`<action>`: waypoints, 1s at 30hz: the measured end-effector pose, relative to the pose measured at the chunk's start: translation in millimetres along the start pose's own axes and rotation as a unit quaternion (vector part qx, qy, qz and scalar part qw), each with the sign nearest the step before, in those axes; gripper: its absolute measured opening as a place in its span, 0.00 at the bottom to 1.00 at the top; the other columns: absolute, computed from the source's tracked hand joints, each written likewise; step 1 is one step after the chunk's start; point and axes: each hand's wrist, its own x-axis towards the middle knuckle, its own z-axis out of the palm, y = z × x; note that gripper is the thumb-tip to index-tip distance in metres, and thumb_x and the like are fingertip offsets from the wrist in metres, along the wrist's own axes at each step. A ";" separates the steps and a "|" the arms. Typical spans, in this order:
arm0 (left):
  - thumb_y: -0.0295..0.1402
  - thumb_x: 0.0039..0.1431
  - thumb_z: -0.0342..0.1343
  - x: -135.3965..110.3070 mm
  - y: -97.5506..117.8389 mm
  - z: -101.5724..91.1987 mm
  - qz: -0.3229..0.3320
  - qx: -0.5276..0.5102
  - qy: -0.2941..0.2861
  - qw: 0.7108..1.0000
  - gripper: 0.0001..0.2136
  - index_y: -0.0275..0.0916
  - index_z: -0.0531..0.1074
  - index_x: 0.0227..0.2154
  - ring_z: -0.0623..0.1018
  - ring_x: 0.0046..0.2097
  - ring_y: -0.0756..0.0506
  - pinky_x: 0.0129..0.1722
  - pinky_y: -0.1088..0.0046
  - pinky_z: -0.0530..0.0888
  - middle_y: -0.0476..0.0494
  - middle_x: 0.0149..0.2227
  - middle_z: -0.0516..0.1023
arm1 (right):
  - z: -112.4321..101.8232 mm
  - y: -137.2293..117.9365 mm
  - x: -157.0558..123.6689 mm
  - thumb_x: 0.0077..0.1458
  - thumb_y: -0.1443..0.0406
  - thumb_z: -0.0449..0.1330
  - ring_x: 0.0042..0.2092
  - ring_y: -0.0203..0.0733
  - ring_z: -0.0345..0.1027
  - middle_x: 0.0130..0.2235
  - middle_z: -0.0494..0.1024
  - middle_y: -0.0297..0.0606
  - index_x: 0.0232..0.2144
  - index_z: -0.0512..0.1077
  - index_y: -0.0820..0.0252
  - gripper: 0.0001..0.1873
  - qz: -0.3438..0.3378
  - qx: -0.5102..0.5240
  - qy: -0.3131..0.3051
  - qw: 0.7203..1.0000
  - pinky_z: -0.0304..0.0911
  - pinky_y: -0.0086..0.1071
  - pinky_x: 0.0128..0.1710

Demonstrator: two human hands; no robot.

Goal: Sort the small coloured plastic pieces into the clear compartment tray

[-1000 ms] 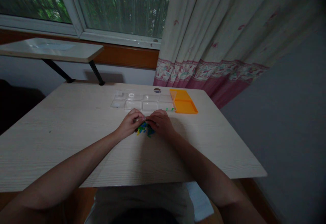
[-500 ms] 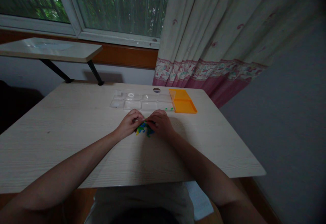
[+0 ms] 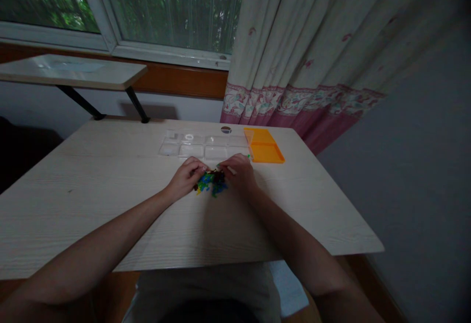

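A small heap of blue, green, yellow and dark pieces (image 3: 210, 183) lies on the table between my hands. On its left side is my left hand (image 3: 187, 176), fingers curled with thumb and fingertips pinched at the heap's upper edge. My right hand (image 3: 241, 173) is at the right of the heap, its fingers bent and the fingertips together. Whatever either pinch holds is too small to make out. Just beyond my hands is a clear plastic compartment box (image 3: 191, 152); my right hand covers part of its right end.
An orange box (image 3: 268, 153), lying open, stands to the right of the clear compartments. A round cable hole (image 3: 225, 130) is near the table's (image 3: 128, 205) back edge. A raised shelf (image 3: 110, 78) on black legs stands at the back left. A curtain (image 3: 265, 68) hangs behind.
My right hand has moved a little right and away from my left hand, baring dark pieces in the heap. It now covers the green bits in the box. My left hand has barely moved.
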 end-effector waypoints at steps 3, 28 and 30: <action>0.44 0.66 0.50 0.0 -0.1 -0.3 0.000 0.006 -0.004 1.000 0.16 0.39 0.77 0.37 0.73 0.42 0.45 0.42 0.68 0.72 0.42 0.36 0.72 | -7.3 27.6 0.2 0.60 0.59 0.60 0.39 0.44 0.68 0.32 0.80 0.38 0.31 0.79 0.55 0.10 0.059 -0.040 0.065 0.995 0.60 0.39 0.44; 0.41 0.68 0.49 -0.6 4.2 -6.7 0.016 0.038 0.003 0.999 0.15 0.38 0.78 0.38 0.73 0.40 0.45 0.40 0.68 0.70 0.42 0.35 0.73 | -12.8 70.0 -8.0 0.60 0.56 0.56 0.46 0.48 0.62 0.40 0.77 0.43 0.35 0.80 0.58 0.16 0.226 -0.118 0.118 0.960 0.56 0.43 0.50; 0.40 0.68 0.49 -0.4 3.9 -6.9 0.016 0.040 0.003 0.999 0.15 0.38 0.78 0.38 0.72 0.40 0.46 0.41 0.68 0.70 0.42 0.35 0.73 | -12.5 69.8 -7.9 0.61 0.56 0.55 0.47 0.48 0.62 0.40 0.77 0.44 0.35 0.80 0.58 0.17 0.229 -0.117 0.112 0.960 0.56 0.42 0.49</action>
